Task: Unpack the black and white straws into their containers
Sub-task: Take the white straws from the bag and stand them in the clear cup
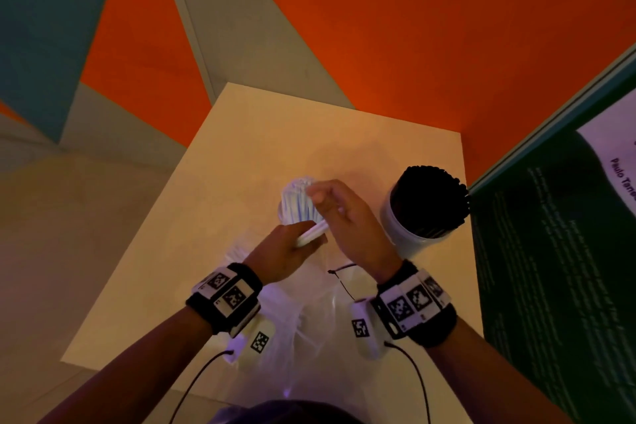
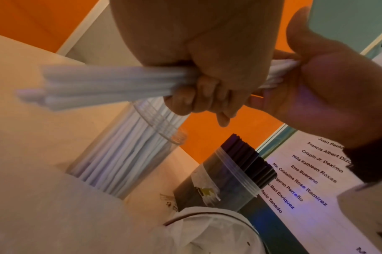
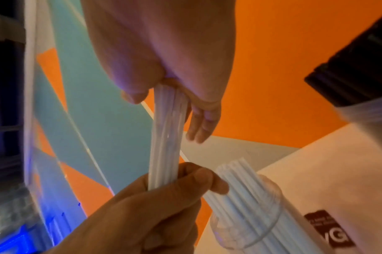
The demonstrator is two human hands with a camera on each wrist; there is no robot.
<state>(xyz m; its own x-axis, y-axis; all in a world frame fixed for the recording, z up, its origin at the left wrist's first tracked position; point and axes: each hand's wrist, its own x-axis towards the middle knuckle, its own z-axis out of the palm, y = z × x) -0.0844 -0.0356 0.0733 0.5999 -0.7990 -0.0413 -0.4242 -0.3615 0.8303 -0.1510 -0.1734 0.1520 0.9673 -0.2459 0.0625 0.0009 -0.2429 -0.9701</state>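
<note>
1. The left hand [image 1: 287, 253] is clenched round one end of a small bundle of white plastic straws [image 2: 112, 86], fingers curled under it and thumb over.
2. The right hand [image 1: 347, 217] pinches the other end of the same bundle between thumb and the base of the fingers; its remaining fingers [image 3: 202, 125] hang straight and loose.
3. The bundle is held in the air just beside the clear plastic cylinder jar [image 2: 129, 154], which stands on the worktop already packed with upright white straws.
4. To the right, well apart from that jar, a second clear jar [image 1: 409, 234] holds a dense bunch of black straws [image 1: 432, 200].
5. The pale beige worktop [image 1: 275, 134] also carries crumpled clear plastic wrapping [image 1: 296, 330] below the wrists.
6. Orange wall panels [image 1: 447, 27] rise behind, and a dark green printed board [image 1: 557, 268] stands at the right.
</note>
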